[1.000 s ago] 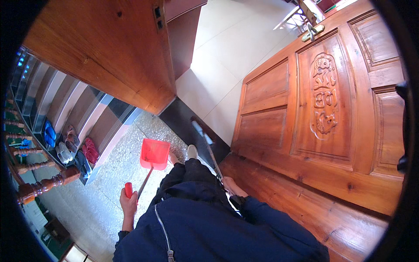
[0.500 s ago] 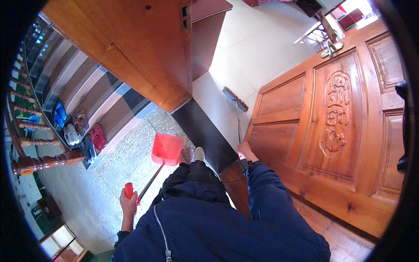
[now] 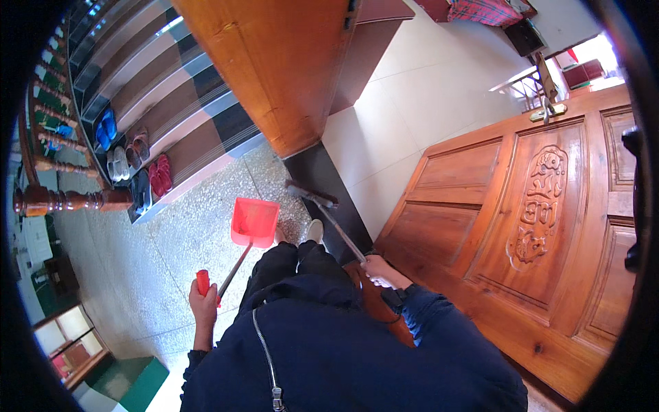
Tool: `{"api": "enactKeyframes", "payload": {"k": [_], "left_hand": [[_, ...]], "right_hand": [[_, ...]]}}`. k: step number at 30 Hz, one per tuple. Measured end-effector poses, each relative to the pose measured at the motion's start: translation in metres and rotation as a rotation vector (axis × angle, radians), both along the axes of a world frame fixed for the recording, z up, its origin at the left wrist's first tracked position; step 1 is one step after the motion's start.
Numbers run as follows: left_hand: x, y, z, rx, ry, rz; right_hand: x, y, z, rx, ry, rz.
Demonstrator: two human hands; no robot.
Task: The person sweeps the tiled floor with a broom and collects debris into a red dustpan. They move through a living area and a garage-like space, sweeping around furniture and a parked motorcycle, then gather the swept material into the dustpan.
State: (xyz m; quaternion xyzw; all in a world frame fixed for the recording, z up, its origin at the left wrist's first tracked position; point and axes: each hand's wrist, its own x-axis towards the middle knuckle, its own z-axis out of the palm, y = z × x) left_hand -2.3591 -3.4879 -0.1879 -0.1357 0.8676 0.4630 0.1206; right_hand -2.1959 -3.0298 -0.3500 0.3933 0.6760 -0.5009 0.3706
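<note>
A carved door point(image 3: 439, 233) stands right, steps point(image 3: 180, 147) far left. I see a dark sill point(image 3: 319, 165), the broom point(image 3: 333, 225) slanting over it, and the red dustpan point(image 3: 254, 220) to the broom's left. The right hand point(image 3: 384, 270) curls round the broom's stick point(image 3: 350, 246), the left hand point(image 3: 203, 306) round the dustpan's grip point(image 3: 202, 280).

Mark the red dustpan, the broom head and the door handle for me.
Red dustpan point(image 3: 255, 220): head view, on the middle of its pan.
Broom head point(image 3: 313, 194): head view, on the middle of the head.
Door handle point(image 3: 548, 112): head view, where lever and plate meet.
</note>
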Motion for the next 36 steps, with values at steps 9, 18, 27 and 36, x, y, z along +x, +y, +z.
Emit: {"api": "enactKeyframes", "payload": {"k": [9, 18, 27, 36], "left_hand": [[0.014, -0.044, -0.017, -0.029, -0.058, 0.082], [0.030, -0.140, -0.013, 0.049, -0.132, 0.065], [0.031, -0.231, -0.040, 0.050, -0.023, -0.196], [0.045, -0.258, -0.051, -0.003, -0.188, -0.163]], "right_hand": [[0.004, 0.052, -0.052, 0.290, -0.053, -0.081], [0.082, -0.088, -0.195, 0.470, 0.505, 1.340], [0.143, -0.209, -0.014, -0.036, -0.216, -0.412], [0.178, -0.190, -0.086, 0.135, -0.088, -0.595]]}}
